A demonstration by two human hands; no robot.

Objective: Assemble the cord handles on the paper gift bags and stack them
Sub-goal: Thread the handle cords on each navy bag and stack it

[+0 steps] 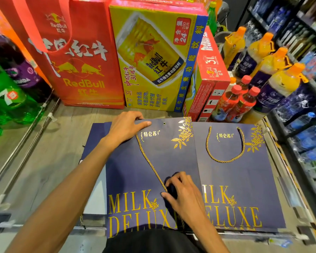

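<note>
Navy gift bag (pixel 171 161) printed "MILK DELUXE" lies flat at the centre of the head camera's view, on a wood-grain surface (pixel 49 152) and on top of more navy bags (pixel 97 136) whose edges show at its 9 o'clock side. The left hand (pixel 124 127) grips the bag's top edge at 11 o'clock, thumb laid straight across the face and fingers curled over the rim. A gold cord (pixel 150 161) runs out from under that hand and slants down the face toward 5 o'clock, where the right hand (pixel 184 192) pinches it between thumb and forefinger, the other fingers curled in. An open eyelet (pixel 164 123) shows near the top edge at 12 o'clock, with no cord through it. Just beside the bag at 3 o'clock, with their edges overlapping, lies a second bag (pixel 235 176) — its cord handle (pixel 224 160) is fitted and falls in a loop on its face. Beyond the bags, at 12 o'clock, stand a red Red Bull carrier bag (pixel 80 70), a yellow Red Bull carton (pixel 153 61) and red cartons (pixel 212 70). Orange-capped juice bottles (pixel 263 52) and red-capped bottles (pixel 233 103) crowd in at 2 o'clock — a green soda bottle (pixel 7 99) sits at 9 o'clock.
</note>
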